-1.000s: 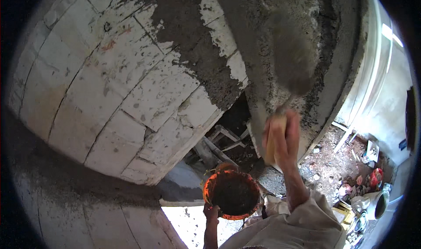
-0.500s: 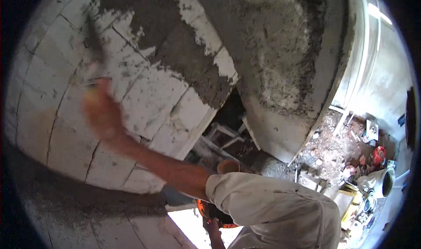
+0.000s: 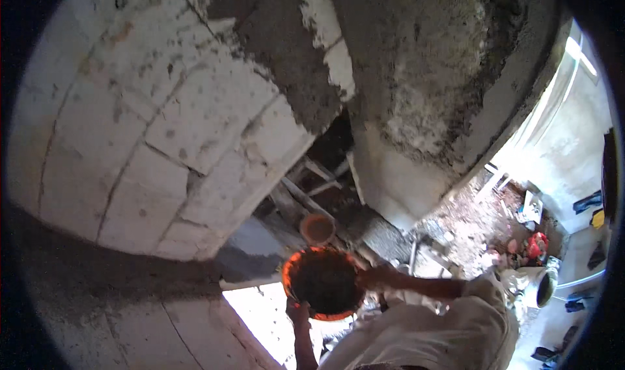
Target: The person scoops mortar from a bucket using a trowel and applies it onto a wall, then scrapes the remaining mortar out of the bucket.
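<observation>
My left hand (image 3: pixel 298 311) grips the near-left rim of a bucket (image 3: pixel 335 316) with an orange edge; its inside is dark, and what it holds is hard to make out. At the bucket's right side my right hand (image 3: pixel 374 279) is closed. Whatever sits in its fingers is lost in shadow, and no trowel blade shows. Beyond the bucket, to the left, curves a wall of pale blocks (image 3: pixel 130 161). Wet grey mortar (image 3: pixel 280 51) covers its upper right part in a ragged-edged patch.
A mortar-coated slab or panel (image 3: pixel 430 77) angles down at the upper right. A dark gap with timber pieces (image 3: pixel 322 171) lies between it and the wall. A round brownish container (image 3: pixel 317 228) stands just beyond the bucket. Rubble (image 3: pixel 469 220) and a pale bucket (image 3: pixel 537 285) lie at right.
My right hand, which held a blurred trowel-like tool against the block wall, has swung down and right to the bucket. The bucket now shows fully, with my left hand still on it.
</observation>
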